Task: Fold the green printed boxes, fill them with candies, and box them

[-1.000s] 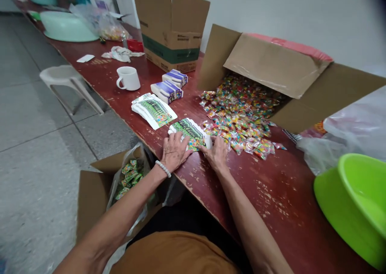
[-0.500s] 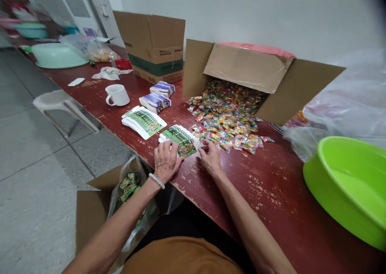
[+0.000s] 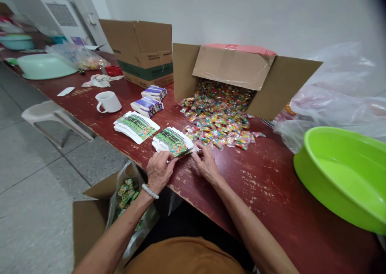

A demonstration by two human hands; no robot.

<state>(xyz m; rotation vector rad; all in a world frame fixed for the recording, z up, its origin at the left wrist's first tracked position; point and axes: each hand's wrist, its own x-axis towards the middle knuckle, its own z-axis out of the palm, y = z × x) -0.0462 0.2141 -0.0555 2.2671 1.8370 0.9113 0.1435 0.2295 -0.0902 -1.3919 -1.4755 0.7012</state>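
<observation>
A stack of flat green printed cartons [image 3: 172, 140] lies on the red-brown table [image 3: 271, 185] near its front edge. My left hand [image 3: 158, 170], with a bead bracelet at the wrist, pinches the near edge of the top carton and lifts it slightly. At the stack's right corner my right hand [image 3: 206, 164] has its fingers curled on the same carton. Just beyond the hands spreads a heap of small colourful candy packets [image 3: 218, 121], spilling from a tipped cardboard box [image 3: 241, 67].
A second stack of green cartons [image 3: 135, 126], blue-white boxes [image 3: 148, 104], a white mug [image 3: 107, 102] and an upright cardboard box [image 3: 141, 51] stand to the left. A green basin [image 3: 343, 173] sits right. A floor box with a bag of filled packs [image 3: 126, 193] is below left.
Both hands have gone from lying flat on the carton stack to pinching its near edge and raising the top carton. The camera view has shifted right and up.
</observation>
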